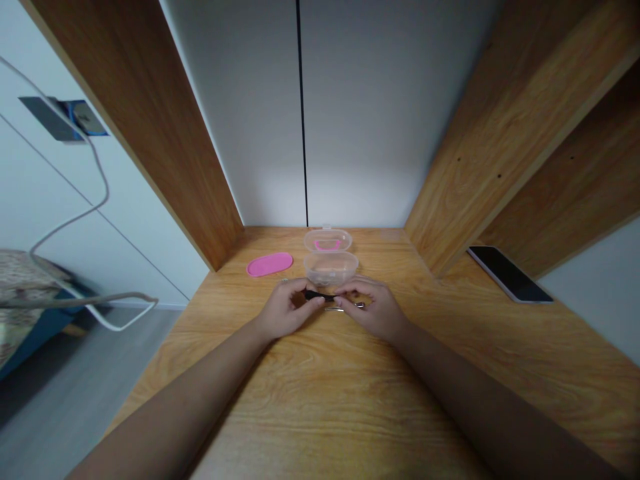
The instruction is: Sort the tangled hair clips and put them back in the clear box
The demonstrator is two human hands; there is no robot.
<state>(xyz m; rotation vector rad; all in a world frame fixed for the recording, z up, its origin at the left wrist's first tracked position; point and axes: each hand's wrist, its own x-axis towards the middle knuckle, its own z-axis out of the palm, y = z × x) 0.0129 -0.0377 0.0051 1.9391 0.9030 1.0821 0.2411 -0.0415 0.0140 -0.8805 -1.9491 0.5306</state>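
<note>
Both hands meet low over the wooden desk point(325, 387), just in front of a clear plastic box point(331, 267). My left hand point(287, 310) pinches the end of a small black tool point(320, 296). My right hand point(377, 308) is curled with its fingertips on the same tool's other end, where a thin metal part point(345, 307) shows on the desk. The box stands with its clear lid point(328, 240) hinged back, a pink strip inside the lid. A flat pink oval piece point(270, 264) lies on the desk left of the box.
A dark phone point(510, 273) lies face up at the desk's right side. Wooden side panels point(150, 120) rise on both sides, with a grey wall behind. A white cable point(75, 220) hangs at the left above the floor.
</note>
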